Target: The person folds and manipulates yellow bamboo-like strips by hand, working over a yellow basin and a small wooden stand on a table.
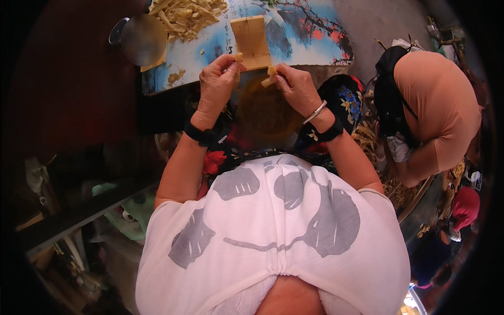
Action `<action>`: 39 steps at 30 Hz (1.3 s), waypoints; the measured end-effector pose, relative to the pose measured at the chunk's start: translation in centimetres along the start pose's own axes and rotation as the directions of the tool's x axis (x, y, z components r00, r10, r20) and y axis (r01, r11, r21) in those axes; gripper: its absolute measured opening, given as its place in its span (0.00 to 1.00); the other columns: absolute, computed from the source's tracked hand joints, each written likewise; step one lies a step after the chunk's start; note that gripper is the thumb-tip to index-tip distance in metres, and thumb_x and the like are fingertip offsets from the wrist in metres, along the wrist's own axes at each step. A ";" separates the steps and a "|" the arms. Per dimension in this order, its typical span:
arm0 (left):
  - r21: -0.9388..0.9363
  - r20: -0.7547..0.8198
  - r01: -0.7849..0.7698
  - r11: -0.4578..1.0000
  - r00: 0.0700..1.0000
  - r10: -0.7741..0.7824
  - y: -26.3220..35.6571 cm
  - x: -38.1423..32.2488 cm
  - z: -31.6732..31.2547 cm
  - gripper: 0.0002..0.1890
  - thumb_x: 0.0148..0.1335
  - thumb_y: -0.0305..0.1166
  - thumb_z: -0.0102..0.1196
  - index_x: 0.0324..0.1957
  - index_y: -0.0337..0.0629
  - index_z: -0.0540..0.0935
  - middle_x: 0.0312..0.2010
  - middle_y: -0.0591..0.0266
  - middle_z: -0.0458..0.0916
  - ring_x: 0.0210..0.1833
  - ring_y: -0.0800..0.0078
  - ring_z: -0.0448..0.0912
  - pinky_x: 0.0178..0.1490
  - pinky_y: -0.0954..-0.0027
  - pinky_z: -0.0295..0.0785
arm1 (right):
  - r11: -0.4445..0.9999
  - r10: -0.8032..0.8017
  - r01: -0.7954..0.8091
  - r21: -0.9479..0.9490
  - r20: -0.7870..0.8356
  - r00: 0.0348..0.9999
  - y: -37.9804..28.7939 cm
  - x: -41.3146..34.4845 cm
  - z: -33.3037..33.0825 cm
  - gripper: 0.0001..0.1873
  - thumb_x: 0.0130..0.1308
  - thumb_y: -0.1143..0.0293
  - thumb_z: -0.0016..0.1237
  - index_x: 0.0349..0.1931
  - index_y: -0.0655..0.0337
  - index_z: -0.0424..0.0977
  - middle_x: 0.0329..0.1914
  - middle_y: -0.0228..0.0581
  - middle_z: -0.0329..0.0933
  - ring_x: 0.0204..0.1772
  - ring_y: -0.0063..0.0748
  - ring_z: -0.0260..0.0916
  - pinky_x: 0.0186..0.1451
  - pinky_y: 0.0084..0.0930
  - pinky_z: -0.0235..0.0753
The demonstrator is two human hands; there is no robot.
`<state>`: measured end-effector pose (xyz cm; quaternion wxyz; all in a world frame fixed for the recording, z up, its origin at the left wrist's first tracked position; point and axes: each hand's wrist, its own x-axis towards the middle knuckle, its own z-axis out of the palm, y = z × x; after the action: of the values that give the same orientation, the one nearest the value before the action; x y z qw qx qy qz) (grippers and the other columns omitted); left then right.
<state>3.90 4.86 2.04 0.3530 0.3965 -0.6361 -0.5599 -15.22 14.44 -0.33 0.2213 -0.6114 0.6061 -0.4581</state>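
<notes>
My left hand (219, 80) pinches a small pale-yellow strip (239, 56) between thumb and fingertips, at the near edge of the table. Opposite it, my right hand (294, 83) grips another yellowish piece (268, 77), whose lower end sticks out below the fingers. The two pieces are apart. Between and just beyond the hands, a wooden board (251, 41) with a dark line down it rests on the painted tabletop (299, 47). Beneath my hands, over my lap, a dim round container (269, 112) shows; its contents are too dark to tell.
A pile of yellow strips (187, 17) covers the table's far left, beside a blurred round object (144, 40). At right a co-worker in an orange top (439, 98) bends over more strips (399, 187). A dark ledge (90, 214) and green plastic (128, 216) lie at left.
</notes>
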 end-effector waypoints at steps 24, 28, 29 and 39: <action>-0.496 0.417 0.661 0.563 0.750 -0.514 -6.5 -8.3 3.3 0.10 0.69 0.30 0.53 0.47 0.35 0.80 0.35 0.58 0.83 0.37 0.73 0.82 0.43 0.68 0.78 | 0.978 -0.046 0.003 0.209 0.204 0.978 -3.9 -9.3 2.6 0.06 0.68 0.70 0.52 0.38 0.64 0.75 0.31 0.42 0.74 0.26 0.34 0.75 0.28 0.23 0.75; 0.595 0.343 -0.101 0.798 0.929 -0.138 -5.5 -9.0 4.1 0.05 0.63 0.27 0.55 0.36 0.38 0.83 0.32 0.46 0.81 0.37 0.52 0.82 0.40 0.59 0.75 | 0.953 -0.206 0.207 -0.222 0.029 0.978 -2.8 -8.4 1.2 0.05 0.66 0.71 0.52 0.35 0.63 0.74 0.35 0.41 0.75 0.35 0.43 0.77 0.34 0.29 0.77; 0.638 0.397 -0.183 0.748 0.911 -0.116 -5.0 -9.0 4.0 0.05 0.62 0.27 0.55 0.35 0.37 0.82 0.33 0.46 0.81 0.37 0.50 0.81 0.40 0.57 0.75 | 0.932 -0.268 0.251 -0.260 -0.031 0.963 -2.1 -8.1 1.4 0.06 0.68 0.70 0.51 0.35 0.63 0.74 0.36 0.39 0.76 0.36 0.38 0.78 0.32 0.27 0.77; 0.785 0.378 -0.504 0.360 0.850 0.366 -2.0 -8.9 4.8 0.06 0.55 0.25 0.59 0.35 0.43 0.78 0.28 0.59 0.74 0.30 0.59 0.79 0.30 0.63 0.76 | 0.639 0.650 -0.669 0.380 0.199 0.734 0.4 -7.6 4.2 0.13 0.74 0.63 0.46 0.37 0.65 0.74 0.24 0.38 0.79 0.19 0.23 0.75 0.20 0.21 0.72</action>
<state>3.67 14.79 -0.59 0.1960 0.2954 -0.9320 -0.0759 -10.77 20.34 -4.87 0.5139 -0.2942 0.6663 -0.4532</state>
